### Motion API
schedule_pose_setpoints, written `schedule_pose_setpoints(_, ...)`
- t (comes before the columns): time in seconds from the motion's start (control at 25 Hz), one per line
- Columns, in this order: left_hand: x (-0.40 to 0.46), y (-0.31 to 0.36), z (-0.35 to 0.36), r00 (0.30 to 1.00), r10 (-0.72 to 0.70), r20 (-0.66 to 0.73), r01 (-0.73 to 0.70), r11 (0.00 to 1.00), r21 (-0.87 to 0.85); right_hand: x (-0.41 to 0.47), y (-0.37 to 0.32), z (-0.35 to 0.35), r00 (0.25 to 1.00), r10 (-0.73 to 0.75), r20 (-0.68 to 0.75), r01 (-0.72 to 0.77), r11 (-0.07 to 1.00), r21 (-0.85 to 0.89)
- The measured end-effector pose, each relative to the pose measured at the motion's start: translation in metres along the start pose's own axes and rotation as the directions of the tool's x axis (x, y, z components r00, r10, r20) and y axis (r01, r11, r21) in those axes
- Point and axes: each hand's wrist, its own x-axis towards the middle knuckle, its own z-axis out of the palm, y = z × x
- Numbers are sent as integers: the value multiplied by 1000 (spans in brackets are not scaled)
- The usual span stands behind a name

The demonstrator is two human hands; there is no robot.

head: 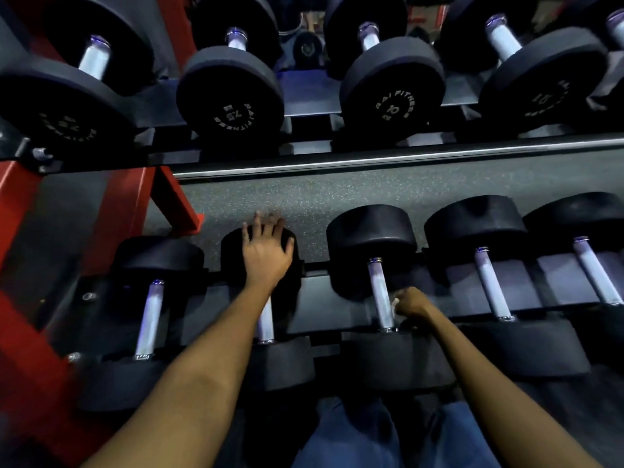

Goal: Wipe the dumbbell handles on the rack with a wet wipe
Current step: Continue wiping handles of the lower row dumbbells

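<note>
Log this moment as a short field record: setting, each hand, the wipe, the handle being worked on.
setting: red-framed dumbbell rack, two tiers of black dumbbells
left hand: fingers straight, resting on the far head of the second dumbbell on the lower tier
right hand: fingers curled, holding a white wet wipe
wipe position: against the right side of the third handle, lower tier
wipe visibility: mostly hidden in the hand

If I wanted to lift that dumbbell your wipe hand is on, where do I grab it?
Probably by the silver handle, wrapping your fingers round its middle from above. It is the one thin part between the two fat black ends, and its top is bare. The right hand with the wipe is beside it now.
</note>
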Motion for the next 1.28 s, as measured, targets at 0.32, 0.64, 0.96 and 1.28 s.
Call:
schedule_pose_setpoints(0.32, 5, 0, 15, 1000, 2, -6, -2, 995, 96, -3, 4, -21, 974, -100, 204, 161, 938, -306)
schedule_pose_setpoints(0.64, 4, 1, 16, 1000, 5, -19, -4, 998, 67, 10, 8, -22, 886, -340, 315, 462, 595, -658)
schedule_pose_setpoints(0.96, 6, 7, 6, 998, -18, 54, 12, 994, 107, 5, -5, -6, 959, -191, 208, 280, 740, -611)
schedule_pose_setpoints(1.28, -5, 7, 4, 987, -148, 67, 139, 983, 119, -18, -42, 7, 949, -295, 108, 311, 826, -471)
